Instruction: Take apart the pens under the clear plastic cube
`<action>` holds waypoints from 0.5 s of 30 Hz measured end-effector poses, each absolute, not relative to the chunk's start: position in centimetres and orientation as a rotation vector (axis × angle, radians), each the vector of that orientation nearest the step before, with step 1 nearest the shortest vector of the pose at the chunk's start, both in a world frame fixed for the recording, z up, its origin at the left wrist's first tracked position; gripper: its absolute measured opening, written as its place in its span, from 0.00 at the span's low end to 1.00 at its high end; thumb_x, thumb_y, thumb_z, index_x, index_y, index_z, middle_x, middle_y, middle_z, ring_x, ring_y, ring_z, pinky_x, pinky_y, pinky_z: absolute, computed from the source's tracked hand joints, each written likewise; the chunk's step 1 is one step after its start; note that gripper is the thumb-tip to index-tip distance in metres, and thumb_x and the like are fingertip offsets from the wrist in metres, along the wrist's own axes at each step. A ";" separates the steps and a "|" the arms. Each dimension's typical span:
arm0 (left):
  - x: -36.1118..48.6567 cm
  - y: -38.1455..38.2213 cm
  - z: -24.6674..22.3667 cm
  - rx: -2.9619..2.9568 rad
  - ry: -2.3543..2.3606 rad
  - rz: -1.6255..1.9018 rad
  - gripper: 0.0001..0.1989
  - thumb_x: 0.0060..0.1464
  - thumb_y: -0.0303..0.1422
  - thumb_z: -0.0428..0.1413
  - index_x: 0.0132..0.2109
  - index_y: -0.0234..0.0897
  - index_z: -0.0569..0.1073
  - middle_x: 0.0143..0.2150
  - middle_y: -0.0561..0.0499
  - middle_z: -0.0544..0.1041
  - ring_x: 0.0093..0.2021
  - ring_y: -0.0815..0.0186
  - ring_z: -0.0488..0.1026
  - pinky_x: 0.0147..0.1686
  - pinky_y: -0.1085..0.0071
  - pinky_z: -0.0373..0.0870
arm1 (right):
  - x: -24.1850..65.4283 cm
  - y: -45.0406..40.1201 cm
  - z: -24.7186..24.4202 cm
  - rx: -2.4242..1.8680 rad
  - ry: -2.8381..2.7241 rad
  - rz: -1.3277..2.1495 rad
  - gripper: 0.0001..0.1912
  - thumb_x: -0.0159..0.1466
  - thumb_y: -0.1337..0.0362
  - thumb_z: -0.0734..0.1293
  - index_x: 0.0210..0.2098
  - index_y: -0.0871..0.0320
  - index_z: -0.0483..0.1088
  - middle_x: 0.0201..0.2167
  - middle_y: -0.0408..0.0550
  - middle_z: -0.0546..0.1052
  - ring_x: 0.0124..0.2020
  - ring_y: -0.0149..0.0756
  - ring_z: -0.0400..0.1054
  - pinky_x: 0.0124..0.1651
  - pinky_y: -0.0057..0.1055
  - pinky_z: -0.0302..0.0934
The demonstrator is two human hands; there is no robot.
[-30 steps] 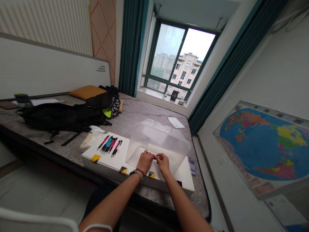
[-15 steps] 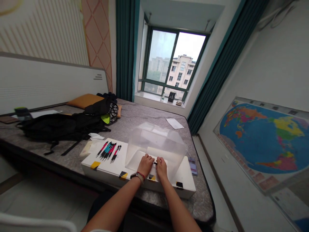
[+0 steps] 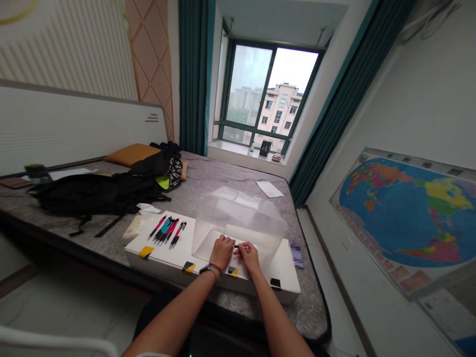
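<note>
My left hand (image 3: pixel 222 252), with a watch and a red cord at its wrist, is closed in a pinch. Close beside it my right hand (image 3: pixel 247 257) has its fingers curled together. Between the fingertips runs a short dark pen part (image 3: pixel 236 246), mostly hidden by the fingers. Both hands are at the mouth of a clear plastic bin (image 3: pixel 241 213) lying on its side, opening towards me. It rests on a white box (image 3: pixel 167 255) with yellow and black tape marks. Several pens (image 3: pixel 167 232) in red, teal and black lie in a row on the box's left part.
The box lies on a bed with a grey cover (image 3: pixel 211 173). A black backpack (image 3: pixel 100 193) and an orange cushion (image 3: pixel 130 154) lie at the left. Tissues (image 3: pixel 148 209) sit behind the box, a white paper (image 3: pixel 269 189) farther back. A blurred item (image 3: pixel 296 255) is right of the box.
My right hand has turned and its fingers have shifted slightly along the dark pen part, which shows a little more. The left hand stays nearly in place. The pens and bin have not moved.
</note>
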State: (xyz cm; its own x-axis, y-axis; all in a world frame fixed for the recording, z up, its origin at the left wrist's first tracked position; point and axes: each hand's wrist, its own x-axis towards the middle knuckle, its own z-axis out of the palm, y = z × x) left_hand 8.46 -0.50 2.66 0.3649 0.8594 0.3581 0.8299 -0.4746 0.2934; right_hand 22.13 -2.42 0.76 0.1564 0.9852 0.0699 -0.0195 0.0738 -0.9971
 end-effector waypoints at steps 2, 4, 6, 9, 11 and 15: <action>8.4 -0.5 2.7 2.535 1.587 0.717 0.11 0.60 0.29 0.48 0.45 0.39 0.74 0.41 0.45 0.74 0.48 0.57 0.63 0.43 0.63 0.60 | 22.0 -2.4 0.7 -1.252 -1.096 1.042 0.20 0.55 0.45 0.67 0.29 0.58 0.65 0.18 0.45 0.75 0.15 0.30 0.63 0.20 0.26 0.57; 8.4 -0.6 2.7 2.526 1.582 0.723 0.11 0.60 0.29 0.48 0.44 0.39 0.74 0.41 0.46 0.74 0.48 0.57 0.63 0.43 0.63 0.60 | 21.8 -2.3 0.7 -1.317 -1.098 0.997 0.22 0.55 0.43 0.66 0.26 0.58 0.65 0.14 0.43 0.73 0.12 0.29 0.60 0.18 0.25 0.53; 8.4 -0.6 2.7 2.522 1.569 0.735 0.11 0.60 0.28 0.47 0.43 0.39 0.74 0.41 0.46 0.74 0.47 0.58 0.63 0.43 0.63 0.60 | 21.6 -2.2 0.6 -1.368 -1.122 0.927 0.24 0.56 0.42 0.65 0.23 0.58 0.66 0.11 0.42 0.69 0.11 0.29 0.59 0.18 0.25 0.51; 8.3 -0.6 2.8 2.505 1.567 0.735 0.11 0.59 0.27 0.48 0.43 0.39 0.74 0.41 0.46 0.74 0.47 0.58 0.63 0.43 0.63 0.60 | 21.2 -2.2 0.6 -1.385 -1.174 0.874 0.27 0.60 0.41 0.60 0.21 0.58 0.66 0.10 0.42 0.68 0.12 0.30 0.60 0.18 0.25 0.51; 8.3 -0.6 2.8 2.479 1.586 0.736 0.11 0.59 0.27 0.48 0.43 0.39 0.74 0.41 0.46 0.74 0.47 0.59 0.63 0.44 0.63 0.60 | 21.0 -2.4 0.6 -1.373 -1.189 0.885 0.26 0.62 0.42 0.58 0.25 0.59 0.67 0.12 0.42 0.69 0.12 0.29 0.60 0.18 0.24 0.52; 8.2 -0.6 2.8 2.440 1.622 0.779 0.11 0.59 0.28 0.48 0.44 0.39 0.74 0.42 0.46 0.74 0.47 0.58 0.63 0.44 0.63 0.60 | 21.3 -2.6 0.7 -1.299 -1.137 0.893 0.19 0.60 0.46 0.62 0.37 0.57 0.65 0.20 0.41 0.73 0.17 0.30 0.63 0.18 0.24 0.55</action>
